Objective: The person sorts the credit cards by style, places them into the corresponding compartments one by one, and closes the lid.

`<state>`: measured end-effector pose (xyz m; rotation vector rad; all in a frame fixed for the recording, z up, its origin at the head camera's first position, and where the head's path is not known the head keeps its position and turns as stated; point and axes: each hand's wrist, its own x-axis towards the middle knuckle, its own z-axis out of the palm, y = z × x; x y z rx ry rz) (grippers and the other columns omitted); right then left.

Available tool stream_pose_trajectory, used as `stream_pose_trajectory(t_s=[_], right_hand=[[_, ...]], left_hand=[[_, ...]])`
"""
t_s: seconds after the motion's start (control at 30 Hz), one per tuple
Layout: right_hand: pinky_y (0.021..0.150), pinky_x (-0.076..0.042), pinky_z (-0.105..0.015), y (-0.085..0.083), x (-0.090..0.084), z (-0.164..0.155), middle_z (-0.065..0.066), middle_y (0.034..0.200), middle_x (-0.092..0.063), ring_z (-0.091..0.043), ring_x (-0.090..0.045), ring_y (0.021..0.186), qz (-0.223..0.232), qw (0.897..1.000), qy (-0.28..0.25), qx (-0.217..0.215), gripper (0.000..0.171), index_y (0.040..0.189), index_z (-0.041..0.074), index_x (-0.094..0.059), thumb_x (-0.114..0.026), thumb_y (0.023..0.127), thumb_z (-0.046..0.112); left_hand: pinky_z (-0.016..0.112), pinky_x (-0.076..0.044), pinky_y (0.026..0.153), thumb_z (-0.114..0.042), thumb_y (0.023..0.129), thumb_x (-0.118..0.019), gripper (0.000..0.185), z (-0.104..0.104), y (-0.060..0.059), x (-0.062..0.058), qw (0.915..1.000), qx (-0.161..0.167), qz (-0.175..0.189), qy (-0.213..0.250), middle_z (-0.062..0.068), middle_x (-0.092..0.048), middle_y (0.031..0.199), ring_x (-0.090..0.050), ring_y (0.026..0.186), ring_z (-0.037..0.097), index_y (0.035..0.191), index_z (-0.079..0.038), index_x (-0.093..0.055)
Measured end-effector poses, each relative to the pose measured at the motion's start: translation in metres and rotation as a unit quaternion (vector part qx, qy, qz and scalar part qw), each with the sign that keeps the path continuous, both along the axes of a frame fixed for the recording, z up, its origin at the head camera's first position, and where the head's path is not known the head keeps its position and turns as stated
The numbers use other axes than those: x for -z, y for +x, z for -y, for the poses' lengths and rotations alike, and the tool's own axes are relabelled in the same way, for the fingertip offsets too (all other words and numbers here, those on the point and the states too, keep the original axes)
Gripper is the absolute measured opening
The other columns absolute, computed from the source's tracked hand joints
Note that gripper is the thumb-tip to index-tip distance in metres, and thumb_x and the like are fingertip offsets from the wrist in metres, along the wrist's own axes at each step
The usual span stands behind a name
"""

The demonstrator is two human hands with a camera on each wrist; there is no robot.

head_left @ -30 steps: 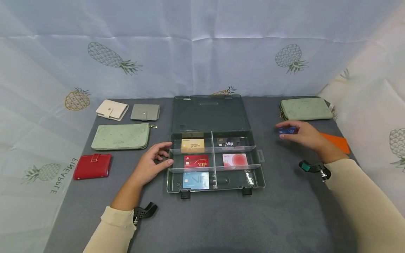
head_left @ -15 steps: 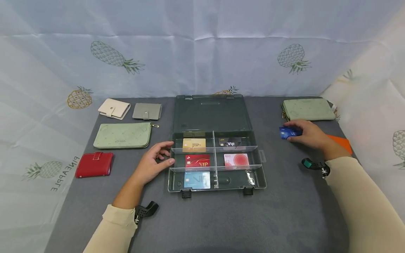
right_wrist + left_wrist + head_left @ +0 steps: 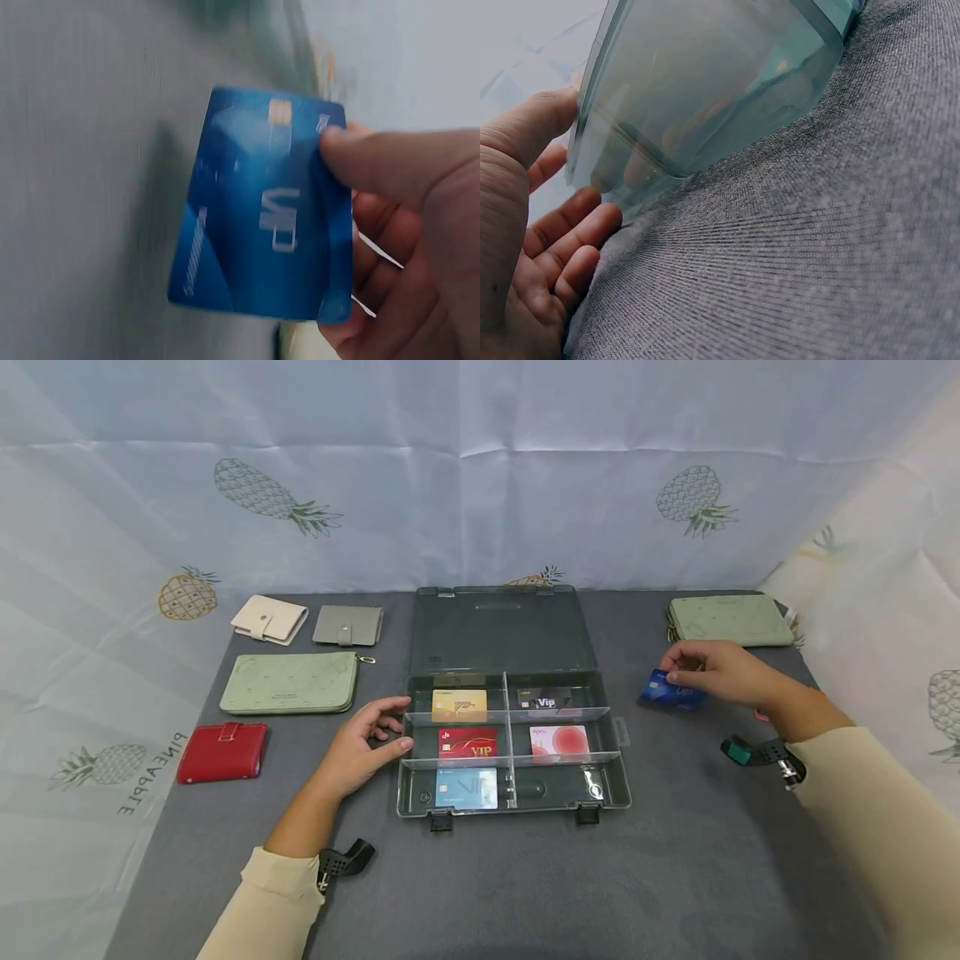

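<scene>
My right hand (image 3: 716, 672) pinches a blue VIP card (image 3: 259, 202) along one edge, thumb on its printed face and fingers behind. In the head view this card hangs tilted over the table, right of a dark translucent divided box (image 3: 528, 787). My left hand (image 3: 360, 745) lies relaxed at the box's left side, with thumb and fingertips right at its wall in the left wrist view. Inside the box are a gold card (image 3: 459, 704), a black Vip card (image 3: 545, 697), a red VIP card (image 3: 467, 742), a pink card (image 3: 559, 740) and a light blue card (image 3: 467, 788), each in its own compartment.
The box lid (image 3: 502, 631) leans open at the back. Left of it lie a cream wallet (image 3: 268, 618), a grey wallet (image 3: 348, 625), a long green wallet (image 3: 288, 682) and a red wallet (image 3: 222, 752). Another green wallet (image 3: 729, 617) sits back right. My right forearm hides most of an orange item.
The blue card, partly covered by my right hand before, has come up and tilted, with more of its face showing. My right forearm now covers the orange item. The left hand has stayed put.
</scene>
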<state>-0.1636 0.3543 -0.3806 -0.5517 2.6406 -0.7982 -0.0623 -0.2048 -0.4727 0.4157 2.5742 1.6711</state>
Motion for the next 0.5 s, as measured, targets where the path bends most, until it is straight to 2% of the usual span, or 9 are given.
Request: stream_pose_trajectory(t_s=[0.13,0.3,0.4,0.5], right_hand=[[0.074,-0.051,-0.030,0.018,-0.015,0.042,-0.003,0.099,-0.070,-0.018,-0.061,0.086,0.052,0.994,-0.081,-0.045,0.007,0.112,0.010,-0.072,-0.070,0.105,0.010],[0.072,-0.052,-0.030,0.041,-0.015,0.088,0.000,0.092,-0.069,-0.018,-0.060,0.080,0.101,0.980,-0.130,-0.111,0.005,0.106,0.013,-0.073,-0.073,0.103,0.009],[0.069,-0.051,-0.029,0.053,-0.009,0.110,0.004,0.089,-0.068,-0.015,-0.059,0.077,0.096,0.975,-0.144,-0.139,0.007,0.104,0.015,-0.076,-0.075,0.101,0.009],[0.068,-0.052,-0.028,0.064,-0.002,0.129,0.010,0.088,-0.070,-0.010,-0.060,0.076,0.060,0.975,-0.137,-0.162,0.008,0.101,0.018,-0.079,-0.079,0.098,0.010]], left_hand=[[0.030,-0.046,0.087,-0.010,0.093,-0.083,0.060,0.000,0.001,-0.001,1.0000,-0.001,0.001,-0.001,0.013,-0.064,0.136,-0.063,0.108,0.026,0.149,-0.012,-0.061],[0.030,-0.046,0.087,-0.011,0.094,-0.083,0.060,0.001,0.001,-0.001,1.0000,-0.001,0.002,-0.002,0.013,-0.064,0.136,-0.063,0.108,0.026,0.149,-0.012,-0.061],[0.030,-0.046,0.088,-0.010,0.094,-0.083,0.059,0.001,0.000,-0.001,1.0000,0.001,0.002,-0.001,0.013,-0.064,0.137,-0.064,0.107,0.026,0.149,-0.012,-0.061],[0.031,-0.047,0.088,-0.010,0.094,-0.083,0.060,0.001,0.000,-0.001,1.0000,0.003,0.000,0.000,0.013,-0.064,0.137,-0.064,0.107,0.026,0.149,-0.012,-0.061]])
